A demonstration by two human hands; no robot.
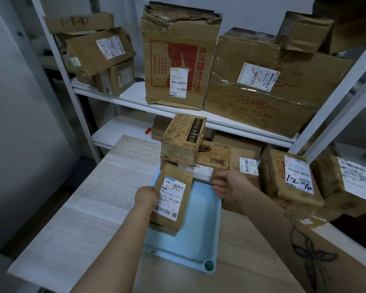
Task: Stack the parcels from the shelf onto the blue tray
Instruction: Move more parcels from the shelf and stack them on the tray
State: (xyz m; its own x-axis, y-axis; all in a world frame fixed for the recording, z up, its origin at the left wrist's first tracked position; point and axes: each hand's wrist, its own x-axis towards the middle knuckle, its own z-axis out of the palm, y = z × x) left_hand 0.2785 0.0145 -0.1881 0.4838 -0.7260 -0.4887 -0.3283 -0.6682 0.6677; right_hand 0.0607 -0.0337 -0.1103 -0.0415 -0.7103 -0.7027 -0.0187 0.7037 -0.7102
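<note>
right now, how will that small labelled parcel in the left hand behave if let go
Probably light: the left hand alone holds the small parcel by one edge. Likely stiff: its cardboard corners look square. It is tilted over the blue tray, so released it would probably fall flat.

Left forearm bare, entering from bottom centre and reaching forward. The left hand point(145, 196) is seen from its back, clasping the left edge of a small brown cardboard parcel with a white label point(171, 197); its fingers are hidden behind the parcel, which is held tilted. Right forearm bare with a dark leaf-like line tattoo point(311, 250), entering from bottom right and angling leftward; right hand point(230, 185) flat, fingers point(217, 188) straight and together, pointing left, gripping nothing. Hands apart, the right slightly further forward; whether its fingertips touch anything cannot be told.
</note>
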